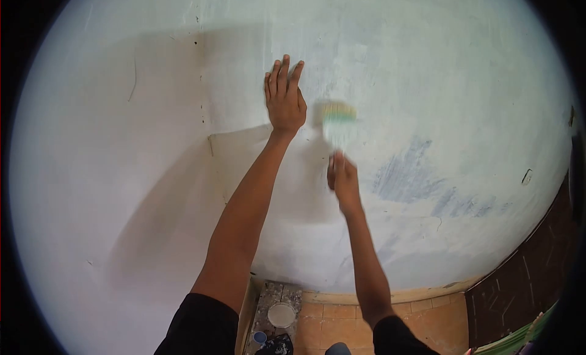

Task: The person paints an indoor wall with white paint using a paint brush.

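My left hand (285, 101) lies flat against the pale wall (415, 68), fingers stretched upward and a little apart. To its right, my right hand (345, 178) is wrapped round the handle of a wide paintbrush (339, 126). The brush points up, its bristles at the wall surface, and it is smeared by motion. Its head looks pale, with a green band and yellowish bristle ends. Right of the brush, grey-blue streaks (406, 175) show through the whitish coat on the wall.
Below, a paint-spattered bench (273, 300) bears a round whitish container (281, 315), a small blue cup (260, 337) and a dark bundle (279, 344). Orange tiles (332, 321) cover the floor. A dark brown door-like panel (519, 288) stands at the lower right, near green fabric (519, 341).
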The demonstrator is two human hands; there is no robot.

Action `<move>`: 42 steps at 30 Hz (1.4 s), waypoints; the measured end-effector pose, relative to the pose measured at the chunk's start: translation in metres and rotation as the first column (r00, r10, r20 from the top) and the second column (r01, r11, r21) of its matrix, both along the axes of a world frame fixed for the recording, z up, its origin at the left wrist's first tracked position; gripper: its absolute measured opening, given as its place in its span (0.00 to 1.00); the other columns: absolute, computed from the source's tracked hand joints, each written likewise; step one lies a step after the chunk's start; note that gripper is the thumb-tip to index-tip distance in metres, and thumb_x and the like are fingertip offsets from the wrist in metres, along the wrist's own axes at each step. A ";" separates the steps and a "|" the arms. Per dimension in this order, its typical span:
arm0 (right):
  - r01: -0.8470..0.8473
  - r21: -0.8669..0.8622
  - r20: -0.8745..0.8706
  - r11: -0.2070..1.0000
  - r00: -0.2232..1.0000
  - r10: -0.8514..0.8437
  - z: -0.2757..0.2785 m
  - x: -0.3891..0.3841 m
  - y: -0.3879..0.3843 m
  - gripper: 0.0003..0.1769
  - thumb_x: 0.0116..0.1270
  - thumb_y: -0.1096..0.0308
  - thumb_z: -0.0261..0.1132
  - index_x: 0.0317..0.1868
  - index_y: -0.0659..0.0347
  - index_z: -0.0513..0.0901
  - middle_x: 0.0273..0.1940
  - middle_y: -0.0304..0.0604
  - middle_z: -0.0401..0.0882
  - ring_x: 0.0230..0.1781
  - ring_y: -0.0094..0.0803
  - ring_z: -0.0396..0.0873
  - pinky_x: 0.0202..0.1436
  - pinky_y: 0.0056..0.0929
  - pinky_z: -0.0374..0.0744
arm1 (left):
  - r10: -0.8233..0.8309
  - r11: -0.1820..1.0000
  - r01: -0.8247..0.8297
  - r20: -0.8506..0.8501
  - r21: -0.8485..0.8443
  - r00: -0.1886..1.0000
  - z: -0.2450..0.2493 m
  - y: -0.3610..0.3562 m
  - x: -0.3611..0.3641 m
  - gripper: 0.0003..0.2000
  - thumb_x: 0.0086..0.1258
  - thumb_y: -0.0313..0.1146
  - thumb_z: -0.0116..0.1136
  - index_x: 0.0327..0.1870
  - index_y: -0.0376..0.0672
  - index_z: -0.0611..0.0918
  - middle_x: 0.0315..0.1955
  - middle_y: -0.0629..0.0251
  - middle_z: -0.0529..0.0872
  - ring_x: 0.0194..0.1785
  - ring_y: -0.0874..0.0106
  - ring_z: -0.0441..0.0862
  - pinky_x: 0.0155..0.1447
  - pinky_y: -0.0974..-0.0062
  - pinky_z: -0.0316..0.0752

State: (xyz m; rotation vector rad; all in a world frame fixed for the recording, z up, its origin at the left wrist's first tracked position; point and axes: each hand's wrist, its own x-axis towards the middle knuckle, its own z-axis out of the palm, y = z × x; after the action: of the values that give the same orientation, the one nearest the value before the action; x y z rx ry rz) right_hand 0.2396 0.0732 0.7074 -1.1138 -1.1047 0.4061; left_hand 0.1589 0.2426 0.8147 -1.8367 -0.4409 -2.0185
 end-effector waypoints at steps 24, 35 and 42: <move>0.041 -0.121 0.031 0.992 0.999 -0.038 -0.083 0.003 0.015 0.27 0.79 0.44 0.44 0.27 0.54 0.68 0.15 0.27 0.59 0.13 0.14 0.56 0.16 0.19 0.58 | 0.036 0.999 -0.036 0.003 0.009 0.999 -0.003 0.000 0.000 0.25 0.67 0.21 0.44 0.67 0.46 0.72 0.69 0.54 0.67 0.71 0.53 0.63 0.71 0.52 0.56; 0.157 0.080 0.210 0.984 0.963 -0.170 -0.072 0.016 0.037 0.26 0.80 0.47 0.45 0.28 0.57 0.70 0.16 0.27 0.58 0.14 0.14 0.56 0.18 0.18 0.57 | -0.005 0.999 0.004 0.021 0.041 1.000 0.001 0.003 0.000 0.25 0.66 0.20 0.45 0.66 0.46 0.72 0.69 0.55 0.67 0.71 0.53 0.63 0.71 0.52 0.58; 0.102 0.202 0.238 0.974 0.960 -0.150 0.001 0.015 0.025 0.27 0.79 0.44 0.45 0.29 0.56 0.70 0.15 0.27 0.59 0.13 0.14 0.55 0.16 0.19 0.56 | 0.006 0.999 -0.008 0.031 0.051 0.999 -0.001 0.002 0.001 0.25 0.65 0.20 0.44 0.66 0.44 0.73 0.69 0.53 0.68 0.70 0.50 0.64 0.70 0.51 0.59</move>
State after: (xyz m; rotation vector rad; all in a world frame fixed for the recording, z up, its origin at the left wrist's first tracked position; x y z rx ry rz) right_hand 0.2550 0.0979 0.7082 -1.0802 -1.2580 0.0562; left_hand 0.1595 0.2447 0.8142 -1.7733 -0.4002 -2.0374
